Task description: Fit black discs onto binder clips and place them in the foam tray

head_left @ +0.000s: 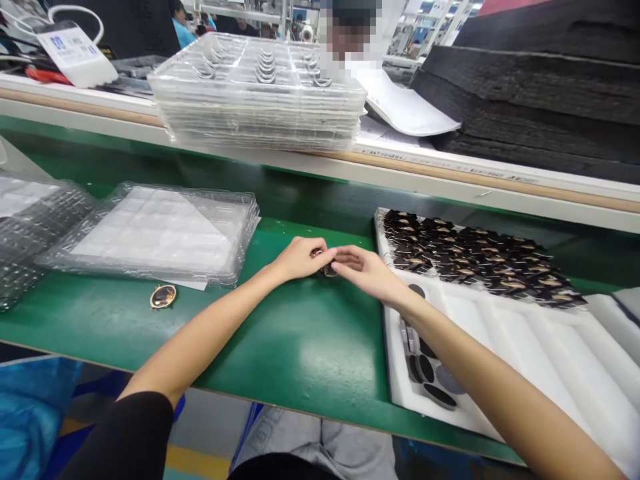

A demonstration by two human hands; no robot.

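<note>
Above the green table my left hand (300, 259) pinches a small dark round part (329, 269), mostly covered by the fingers. From the other side, my right hand (371, 273) has its fingers curved against the same part, thumb and fingertips touching it. To the left on the table lies a round gold-rimmed piece (163, 297) with a dark centre, like a watch case. Beside my right forearm, a white foam tray (465, 310) holds several dark round discs (425, 368) at its near left side and rows of black pieces with gold parts (465, 250) along its far side.
Stacked clear plastic trays (150, 233) with white paper sit at the left, with another stack (30, 240) beyond. A tall stack of clear trays (260, 100) and black foam sheets (540, 93) stand on the ledge (300, 159) behind. People are in the background.
</note>
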